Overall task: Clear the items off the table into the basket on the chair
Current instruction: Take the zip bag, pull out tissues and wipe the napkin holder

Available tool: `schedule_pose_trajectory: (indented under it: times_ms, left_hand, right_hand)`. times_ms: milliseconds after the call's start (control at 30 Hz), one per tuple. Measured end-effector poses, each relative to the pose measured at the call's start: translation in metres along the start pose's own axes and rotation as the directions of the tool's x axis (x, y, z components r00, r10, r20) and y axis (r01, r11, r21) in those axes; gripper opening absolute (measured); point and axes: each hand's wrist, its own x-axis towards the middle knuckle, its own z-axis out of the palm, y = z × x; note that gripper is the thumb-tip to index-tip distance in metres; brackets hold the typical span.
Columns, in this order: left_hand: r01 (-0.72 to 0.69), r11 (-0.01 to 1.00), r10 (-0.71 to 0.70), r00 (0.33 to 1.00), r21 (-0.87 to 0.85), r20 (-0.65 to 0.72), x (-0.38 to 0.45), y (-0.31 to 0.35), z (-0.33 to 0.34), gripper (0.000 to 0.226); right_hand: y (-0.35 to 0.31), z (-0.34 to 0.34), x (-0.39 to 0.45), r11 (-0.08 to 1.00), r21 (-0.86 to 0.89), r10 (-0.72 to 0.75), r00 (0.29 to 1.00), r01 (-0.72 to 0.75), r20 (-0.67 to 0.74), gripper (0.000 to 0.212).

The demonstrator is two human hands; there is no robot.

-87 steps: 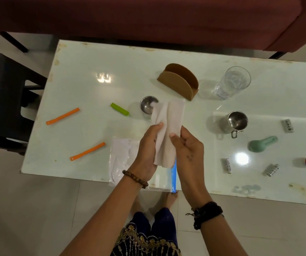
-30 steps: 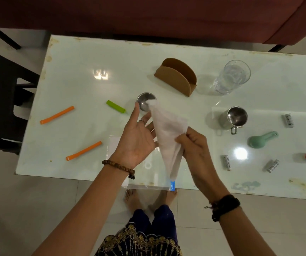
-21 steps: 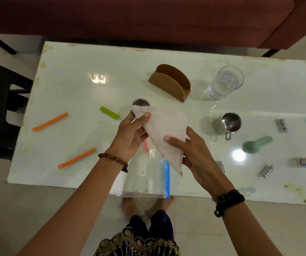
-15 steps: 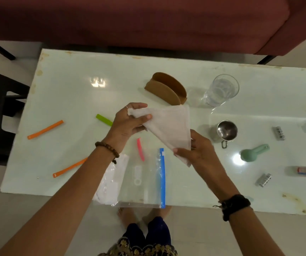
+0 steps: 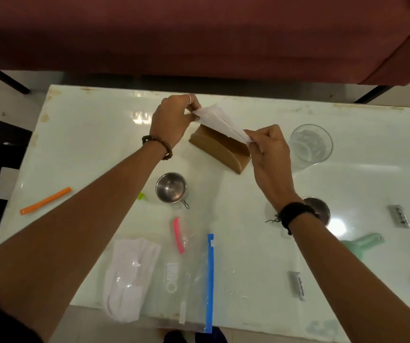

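Napkin [image 5: 220,123] pinched in both grips, left hand [image 5: 173,118] & right hand [image 5: 268,151], over holder [image 5: 220,151] nr table [image 5: 95,134] far edge.

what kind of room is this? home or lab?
Most likely a home living room: a low white glass-topped table in front of a maroon sofa, tiled floor, and household bits on the table like a drinking glass, steel cup and brown napkin holder.

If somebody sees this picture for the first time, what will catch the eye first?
Both hands, left and right, pinch a folded white napkin just above the brown napkin holder at the table's far middle. Near the front edge lies a clear zip bag with a blue strip.
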Motion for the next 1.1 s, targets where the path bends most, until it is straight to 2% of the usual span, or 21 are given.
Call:
schedule_pose_trajectory:
  times_ms: [100,300,433,533,600,700,800,867,900,933,1000,1100]
  left_hand:
    - [0.066,0.991,-0.07,0.997,0.12,0.029,0.007,-0.01,0.02,0.018]
    - [0.145,0.98,-0.153,0.987,0.134,0.049,0.009,-0.031,0.046,0.017]
    - [0.197,0.98,-0.197,0.98,0.005,-0.012,0.008,-0.032,0.054,0.022]
    - [0.281,0.931,-0.322,0.933,-0.232,-0.162,0.003,-0.013,0.054,0.034]
    - [0.346,0.817,-0.485,0.846,-0.462,-0.223,-0.006,0.005,0.055,0.039]
    - [0.379,0.576,-0.664,0.733,-0.724,-0.144,-0.027,0.032,0.066,0.045]
    - [0.442,0.322,-0.773,0.633,-0.837,0.036,-0.054,0.055,0.086,0.053]
    - [0.492,0.127,-0.767,0.599,-0.861,0.229,-0.069,0.066,0.098,0.054]
    - [0.495,0.077,-0.729,0.62,-0.866,0.289,-0.074,0.069,0.103,0.053]
    - [0.479,0.071,-0.682,0.663,-0.875,0.308,-0.079,0.069,0.108,0.05]
    - [0.429,0.123,-0.596,0.753,-0.895,0.279,-0.083,0.066,0.113,0.048]
    - [0.415,0.231,-0.497,0.828,-0.88,0.26,-0.083,0.056,0.117,0.047]
  right_hand:
    - [0.018,0.014,0.008,0.988,-0.154,0.006,1.0,-0.01,-0.03,0.026]
    - [0.04,0.033,0.01,0.994,-0.088,0.069,0.998,-0.069,-0.004,0.03]
    - [0.044,0.034,0.006,0.997,-0.008,0.071,0.997,-0.071,-0.002,0.031]
    - [0.049,0.032,0.002,0.997,0.024,0.077,0.997,-0.077,-0.009,0.034]
    - [0.05,0.03,0.0,0.998,-0.014,0.063,0.997,-0.064,-0.042,0.038]
    - [0.049,0.025,0.006,0.999,-0.013,0.046,0.998,-0.047,-0.053,0.043]
    - [0.048,0.023,0.016,0.985,0.161,0.047,0.996,-0.059,0.078,0.044]
    - [0.046,0.024,0.019,0.935,0.296,0.136,0.968,-0.195,0.209,0.041]
    - [0.046,0.025,0.019,0.909,0.329,0.172,0.95,-0.254,0.259,0.041]
    - [0.047,0.027,0.017,0.895,0.342,0.192,0.938,-0.288,0.289,0.04]
    - [0.046,0.029,0.01,0.877,0.366,0.204,0.931,-0.311,0.301,0.04]
    - [0.046,0.035,-0.005,0.836,0.433,0.227,0.931,-0.337,0.286,0.042]
